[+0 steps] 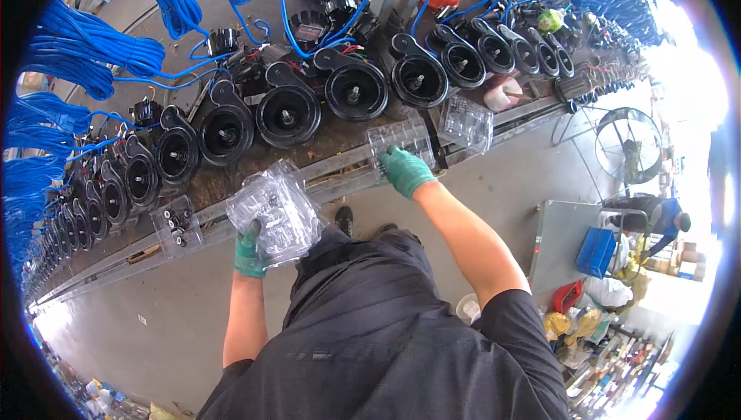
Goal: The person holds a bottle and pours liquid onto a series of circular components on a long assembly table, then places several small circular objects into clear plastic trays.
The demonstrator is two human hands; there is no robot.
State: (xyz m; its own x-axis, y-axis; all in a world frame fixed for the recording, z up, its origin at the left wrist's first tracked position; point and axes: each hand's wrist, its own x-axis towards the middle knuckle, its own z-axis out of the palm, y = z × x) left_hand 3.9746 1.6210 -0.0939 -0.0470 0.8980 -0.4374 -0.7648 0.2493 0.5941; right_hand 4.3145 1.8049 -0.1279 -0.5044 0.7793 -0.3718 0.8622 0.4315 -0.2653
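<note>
A stack of clear plastic blister trays [282,215] is gripped at its lower left side by my left hand [248,252], in a green glove, thumb on top. My right hand [407,171], gloved the same way, has its fingers closed at the near edge of a single clear tray [400,139] at the bench's front edge. Its fingertips are partly hidden. Just to the right lies another set of clear trays [466,123]. Beyond my hands stands a row of black round housings [287,114], each with a metal shaft in the middle.
Coiled blue cables [93,49] line the far side of the bench [324,165]. A small clear tray with black parts [177,223] lies on the left. At right are a wheel-like frame [629,146], a blue crate [596,252] and a person [665,215] bending.
</note>
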